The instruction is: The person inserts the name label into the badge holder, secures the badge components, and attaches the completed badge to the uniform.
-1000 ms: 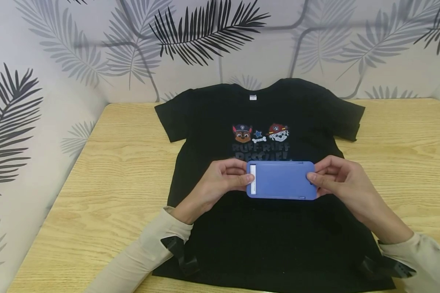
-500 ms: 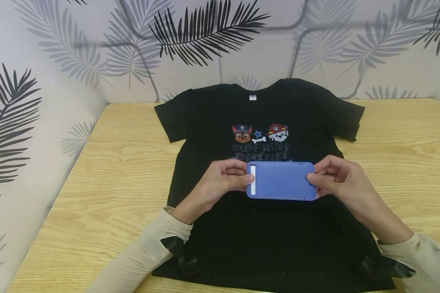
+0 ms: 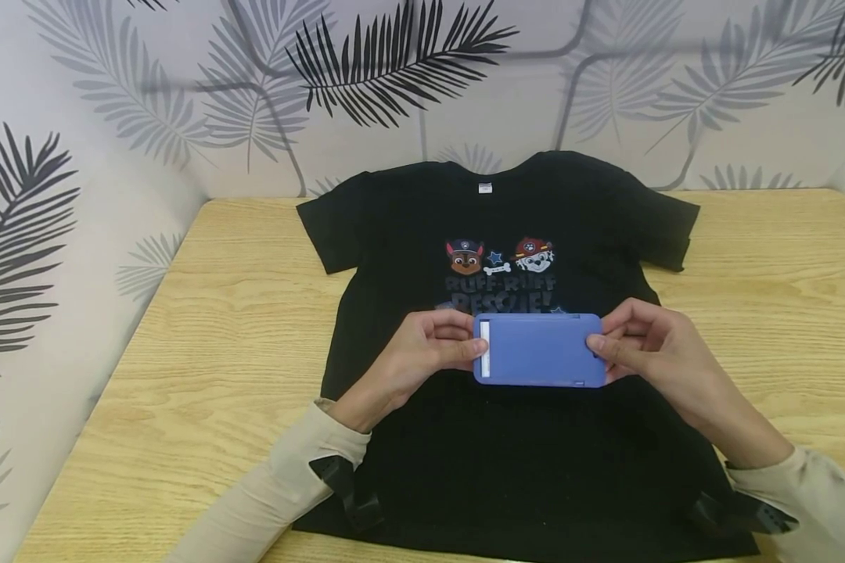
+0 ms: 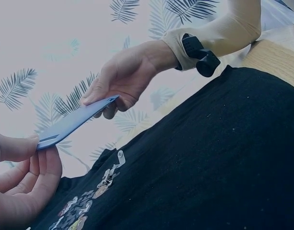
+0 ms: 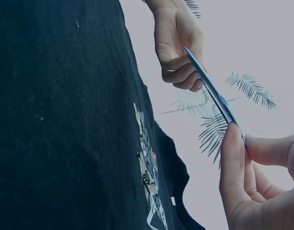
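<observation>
While the left hand [image 3: 426,344] and right hand [image 3: 658,348] pinch its short ends, the case [image 3: 542,352] is held above the shirt [image 3: 528,453].
Its white strip [image 3: 485,366] is at the left hand's end; the shirt lies flat, collar [image 3: 512,180] at the worktop's [image 3: 218,313] far edge.

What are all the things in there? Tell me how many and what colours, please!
T-shirt: 1, black, spread on the table
table: 1, light wood, under the T-shirt
print: 1, many colours, with two dog faces, on the T-shirt's chest
neck label: 1, white, inside the T-shirt's neck
flat thing: 1, blue, above the T-shirt
strip: 1, white, at the flat thing's left end
leafy walls: at least 2, pale with black and grey leaves, behind and left
wrist devices: 2, black, by the cuffs
sleeves: 2, beige, below
left grip: 1, bare, holding the flat thing
right grip: 1, bare, holding its other end
</observation>
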{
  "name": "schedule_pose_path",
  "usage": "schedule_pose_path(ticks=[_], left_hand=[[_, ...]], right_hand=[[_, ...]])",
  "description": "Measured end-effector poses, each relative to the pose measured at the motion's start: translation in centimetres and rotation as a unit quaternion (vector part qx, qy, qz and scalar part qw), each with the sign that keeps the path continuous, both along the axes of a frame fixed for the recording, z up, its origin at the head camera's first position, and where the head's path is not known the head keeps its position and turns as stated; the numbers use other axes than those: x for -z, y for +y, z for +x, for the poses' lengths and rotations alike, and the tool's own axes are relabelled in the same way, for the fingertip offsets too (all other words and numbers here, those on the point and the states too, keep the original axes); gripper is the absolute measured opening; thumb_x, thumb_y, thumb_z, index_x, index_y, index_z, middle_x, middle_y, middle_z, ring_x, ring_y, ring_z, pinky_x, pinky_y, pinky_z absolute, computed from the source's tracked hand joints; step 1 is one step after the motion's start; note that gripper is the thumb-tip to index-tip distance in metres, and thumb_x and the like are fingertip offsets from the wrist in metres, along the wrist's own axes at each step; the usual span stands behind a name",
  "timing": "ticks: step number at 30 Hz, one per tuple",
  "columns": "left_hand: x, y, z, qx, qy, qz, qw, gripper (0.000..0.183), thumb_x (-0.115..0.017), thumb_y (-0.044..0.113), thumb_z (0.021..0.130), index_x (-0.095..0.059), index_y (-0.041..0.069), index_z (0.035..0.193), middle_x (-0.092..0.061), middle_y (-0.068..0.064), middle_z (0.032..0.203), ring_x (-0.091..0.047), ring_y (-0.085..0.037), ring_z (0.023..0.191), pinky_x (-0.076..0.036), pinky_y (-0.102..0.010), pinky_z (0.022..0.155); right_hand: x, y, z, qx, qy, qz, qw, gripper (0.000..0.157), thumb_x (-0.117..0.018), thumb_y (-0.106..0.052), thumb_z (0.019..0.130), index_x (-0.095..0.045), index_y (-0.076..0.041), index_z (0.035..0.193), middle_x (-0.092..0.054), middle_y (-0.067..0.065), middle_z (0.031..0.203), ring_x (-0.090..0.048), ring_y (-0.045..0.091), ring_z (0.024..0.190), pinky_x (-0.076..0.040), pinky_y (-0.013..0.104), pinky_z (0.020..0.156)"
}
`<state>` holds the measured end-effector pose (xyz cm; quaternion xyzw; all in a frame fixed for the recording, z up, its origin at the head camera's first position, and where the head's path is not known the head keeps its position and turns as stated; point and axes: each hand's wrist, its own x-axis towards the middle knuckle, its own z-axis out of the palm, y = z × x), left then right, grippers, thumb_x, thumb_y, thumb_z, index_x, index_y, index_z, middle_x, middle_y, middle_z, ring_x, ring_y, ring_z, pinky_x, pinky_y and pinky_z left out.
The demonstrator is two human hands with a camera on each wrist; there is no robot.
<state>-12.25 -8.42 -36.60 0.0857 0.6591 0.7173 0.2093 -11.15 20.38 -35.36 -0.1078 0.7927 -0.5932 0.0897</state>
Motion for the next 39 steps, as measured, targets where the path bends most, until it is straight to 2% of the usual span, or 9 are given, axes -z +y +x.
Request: schedule_pose_path(ticks=[9,39], left_hand=[[-0.04,0.0,-0.04,-0.001,0.005,0.0,1.0,0.026,-0.066,-0.001,0.088,-0.058,-0.011,0.11,-0.067,-0.021,0.099,-0.067,-0.019,0.08,-0.055,-0.042,0.082],[-0.22,0.16,-0.06,-0.01,-0.002,-0.001,0.9999,0.024,-0.063,-0.005,0.089,-0.058,-0.014,0.111,-0.068,-0.022,0.099,-0.067,-0.016,0.077,-0.056,-0.039,0.08]], right_hand=[[0.05,0.06,-0.03,-0.01,0.0,-0.017,1.0,0.009,-0.065,0.001,0.09,-0.059,-0.004,0.095,-0.069,-0.002,0.087,-0.064,0.016,0.063,-0.056,0.028,0.06],[-0.14,-0.16,0.06,-0.02,0.008,-0.01,1.0,0.01,-0.064,0.0,0.09,-0.057,-0.006,0.095,-0.068,-0.003,0.089,-0.064,0.018,0.065,-0.057,0.03,0.06]])
